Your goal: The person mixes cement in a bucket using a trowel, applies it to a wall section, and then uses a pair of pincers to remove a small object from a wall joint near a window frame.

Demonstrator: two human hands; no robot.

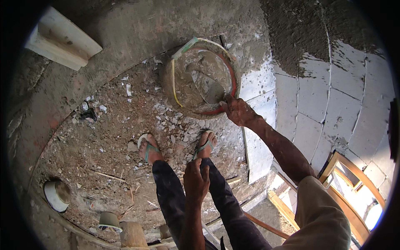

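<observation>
Head view: round tub (233, 79) of wet mortar (204, 62) sits at far edge of rubble-strewn floor (110, 143), beside white block wall (310, 100), probably so it's reachable without stepping. Right hand (237, 111) closed at tub's near-right rim; can't tell if clamped on rim or on smeared plate-like piece (210, 86) inside. Left hand (196, 179) by the knee, fingers loosely curled, contents unclear.

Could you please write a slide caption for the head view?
Right hand at the edge of a tub of grey mix, left hand before the legs.
</observation>
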